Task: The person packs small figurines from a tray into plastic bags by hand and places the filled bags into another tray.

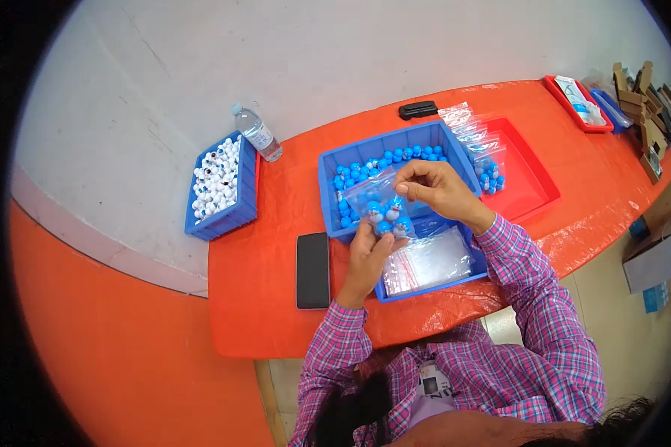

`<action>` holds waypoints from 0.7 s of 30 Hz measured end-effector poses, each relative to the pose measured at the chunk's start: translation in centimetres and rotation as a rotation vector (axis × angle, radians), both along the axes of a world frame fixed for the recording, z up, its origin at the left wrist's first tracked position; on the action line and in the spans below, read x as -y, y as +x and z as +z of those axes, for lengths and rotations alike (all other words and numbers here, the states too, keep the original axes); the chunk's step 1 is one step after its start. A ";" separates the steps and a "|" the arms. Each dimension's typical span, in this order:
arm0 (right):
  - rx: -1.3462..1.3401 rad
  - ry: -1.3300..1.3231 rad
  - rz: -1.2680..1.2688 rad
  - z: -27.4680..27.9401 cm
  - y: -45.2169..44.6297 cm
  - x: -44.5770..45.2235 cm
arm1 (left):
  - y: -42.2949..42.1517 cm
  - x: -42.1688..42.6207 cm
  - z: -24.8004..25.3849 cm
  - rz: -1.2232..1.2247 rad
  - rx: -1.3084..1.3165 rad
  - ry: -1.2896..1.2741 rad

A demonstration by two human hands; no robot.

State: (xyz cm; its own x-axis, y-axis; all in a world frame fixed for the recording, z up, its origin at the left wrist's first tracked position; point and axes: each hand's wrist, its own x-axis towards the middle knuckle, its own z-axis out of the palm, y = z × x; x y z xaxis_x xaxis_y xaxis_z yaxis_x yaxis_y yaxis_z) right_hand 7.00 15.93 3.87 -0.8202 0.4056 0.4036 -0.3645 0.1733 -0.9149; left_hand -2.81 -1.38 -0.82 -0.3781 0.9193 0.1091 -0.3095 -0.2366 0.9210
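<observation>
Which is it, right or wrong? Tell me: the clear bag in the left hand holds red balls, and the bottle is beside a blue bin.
Wrong colour: the head view shows blue and white balls, not red, in the clear bag in the left hand. The rest stands.

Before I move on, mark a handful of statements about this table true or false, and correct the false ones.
1. The left hand and the right hand both have their grip on a clear bag with blue-and-white balls inside. True.
2. The small bin at the far left is full of blue balls. False: it holds mostly white pieces.
3. Flat clear bags lie in the blue tray nearest the person. True.
4. The bottle is inside the red tray. False: it is beside the small bin.
5. The flat black object lies on the orange table cover. True.
</observation>
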 end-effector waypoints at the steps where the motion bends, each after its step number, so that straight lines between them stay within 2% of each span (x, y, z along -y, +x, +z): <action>1: -0.021 0.003 -0.019 0.0 -0.1 0.1 | 0.0 -0.1 0.0 -0.030 0.155 0.051; 6: -0.007 0.012 0.031 0.4 0.2 0.5 | -0.1 0.0 -0.4 0.010 -0.061 -0.069; 12: -0.024 -0.002 0.010 0.5 0.1 0.4 | 0.0 0.0 0.0 -0.025 -0.011 -0.023; 16: -0.006 -0.059 0.017 0.6 0.1 0.5 | -0.2 0.0 1.1 -0.141 0.558 0.113; 17: -0.006 -0.060 0.015 0.6 0.2 0.5 | -0.2 0.0 1.0 -0.143 0.558 0.111; 21: 0.051 -0.077 0.086 0.5 0.1 0.3 | -0.3 0.1 0.7 0.020 0.211 -0.030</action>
State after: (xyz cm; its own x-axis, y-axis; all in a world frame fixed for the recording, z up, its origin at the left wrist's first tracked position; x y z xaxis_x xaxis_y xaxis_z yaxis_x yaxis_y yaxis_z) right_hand 7.08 15.61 4.37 -0.8721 0.3606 0.3307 -0.3274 0.0722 -0.9421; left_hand -3.09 -1.52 -0.16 -0.4077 0.9131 -0.0014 -0.4916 -0.2182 0.8430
